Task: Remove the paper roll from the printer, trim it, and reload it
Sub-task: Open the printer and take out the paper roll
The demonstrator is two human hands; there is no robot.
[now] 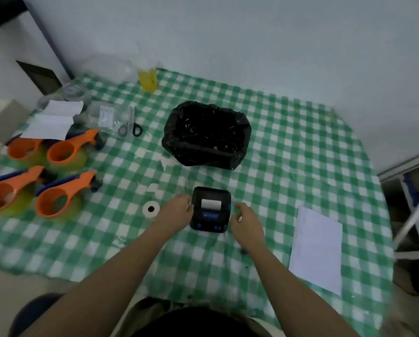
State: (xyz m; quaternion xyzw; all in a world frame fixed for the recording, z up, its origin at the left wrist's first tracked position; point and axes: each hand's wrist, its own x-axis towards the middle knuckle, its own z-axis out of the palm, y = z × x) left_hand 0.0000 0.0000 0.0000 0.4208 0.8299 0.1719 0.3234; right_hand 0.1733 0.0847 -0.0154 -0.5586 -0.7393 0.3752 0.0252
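A small black printer (210,210) sits on the green checked tablecloth (288,166), with a strip of white paper (210,204) showing at its top slot. My left hand (176,211) rests against the printer's left side. My right hand (246,223) is at its right side, fingers curled, touching or nearly touching the case. A white paper roll (151,209) lies flat on the cloth just left of my left hand. Scissors (130,126) lie further back to the left.
A bin lined with a black bag (207,135) stands behind the printer. Several orange tape dispensers (65,152) sit at the left. White sheets (316,249) lie at the right, more paper (52,120) at the back left. A yellow cup (147,80) is near the wall.
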